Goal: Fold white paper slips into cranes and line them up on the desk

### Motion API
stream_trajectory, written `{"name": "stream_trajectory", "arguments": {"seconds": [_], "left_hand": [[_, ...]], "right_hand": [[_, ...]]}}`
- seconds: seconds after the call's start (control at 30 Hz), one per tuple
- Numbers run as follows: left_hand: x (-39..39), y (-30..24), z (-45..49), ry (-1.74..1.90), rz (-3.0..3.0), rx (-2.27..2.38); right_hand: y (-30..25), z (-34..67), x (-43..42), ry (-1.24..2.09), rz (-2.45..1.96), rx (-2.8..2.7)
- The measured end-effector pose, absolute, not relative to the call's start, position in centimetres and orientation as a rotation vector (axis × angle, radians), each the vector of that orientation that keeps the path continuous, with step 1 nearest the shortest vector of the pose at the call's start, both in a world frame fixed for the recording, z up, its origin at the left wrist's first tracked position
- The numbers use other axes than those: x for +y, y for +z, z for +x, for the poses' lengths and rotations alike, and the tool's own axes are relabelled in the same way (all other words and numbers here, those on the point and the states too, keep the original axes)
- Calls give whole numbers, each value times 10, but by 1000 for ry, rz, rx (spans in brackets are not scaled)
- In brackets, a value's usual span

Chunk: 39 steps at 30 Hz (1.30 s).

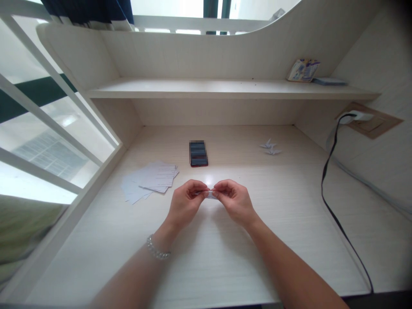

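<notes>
Both hands meet over the middle of the pale wooden desk [206, 257]. My left hand [186, 201] and my right hand [233, 199] each pinch one end of a small folded piece of white paper [210, 194], held just above the desktop. Fingers of both hands are curled closed round it, hiding most of the paper. A beaded bracelet [157, 250] sits on my left wrist.
A loose stack of white paper sheets [151, 180] lies left of the hands. A dark phone [198, 153] lies behind them. Two small folded paper figures [270, 148] sit at the back right. A black cable [334, 206] runs from a wall socket [357, 116]. A shelf [225, 88] holds a packet [303, 69].
</notes>
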<state>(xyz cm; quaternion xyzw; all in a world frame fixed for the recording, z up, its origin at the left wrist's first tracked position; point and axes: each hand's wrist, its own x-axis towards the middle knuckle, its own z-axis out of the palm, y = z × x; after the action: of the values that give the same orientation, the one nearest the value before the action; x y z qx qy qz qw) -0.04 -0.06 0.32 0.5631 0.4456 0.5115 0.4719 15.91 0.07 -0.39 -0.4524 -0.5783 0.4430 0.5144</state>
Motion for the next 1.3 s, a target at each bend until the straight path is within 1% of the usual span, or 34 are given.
{"name": "stream_trajectory", "arguments": {"seconds": [0.4,0.73,0.93,1.13,1.3], "left_hand": [[1,2,0,1255,1328,1086],[0,1,-2,1211,1318,1096],[6,-4,-6,1186,1315,1145],[6,-5,-5,1139,1380,1132],[8,-3,-6,1160,1312,1154]], "right_hand": [[-1,158,0,1028,-1096,-1443],[1,157,-3,1058,-1114,-1520],[-4,157,0,1177,-1104,-1455],[-4,160,-1,1166,-1134,-1456],[-3,164,3,1357,-1072,-1400]]}}
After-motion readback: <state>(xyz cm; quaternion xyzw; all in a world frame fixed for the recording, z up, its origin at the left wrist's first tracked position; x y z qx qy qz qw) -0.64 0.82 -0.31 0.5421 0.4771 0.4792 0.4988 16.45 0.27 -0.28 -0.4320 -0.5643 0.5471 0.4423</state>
